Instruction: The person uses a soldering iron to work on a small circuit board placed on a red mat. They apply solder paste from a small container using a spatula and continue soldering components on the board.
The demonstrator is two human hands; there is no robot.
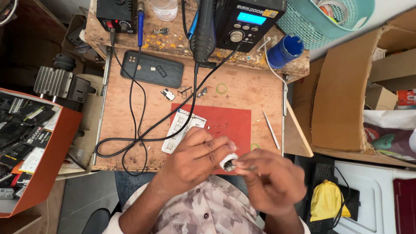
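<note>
Mid-step: small white part (228, 162) pinched between left hand (195, 158) and right hand (271, 180), hands together, low over red mat (234, 121). Right blurred, grip unclear. Next likely needs steady fingertip hold. Phone (151, 68), tweezers (271, 130) beyond hands.

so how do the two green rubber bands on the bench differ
One green rubber band lies on bare wood above the red mat and shows as a full ring; the other green rubber band sits at the mat's right edge, near the right hand, and only part of it shows. The first looks larger. Both are thin, light green and lie flat.
</note>
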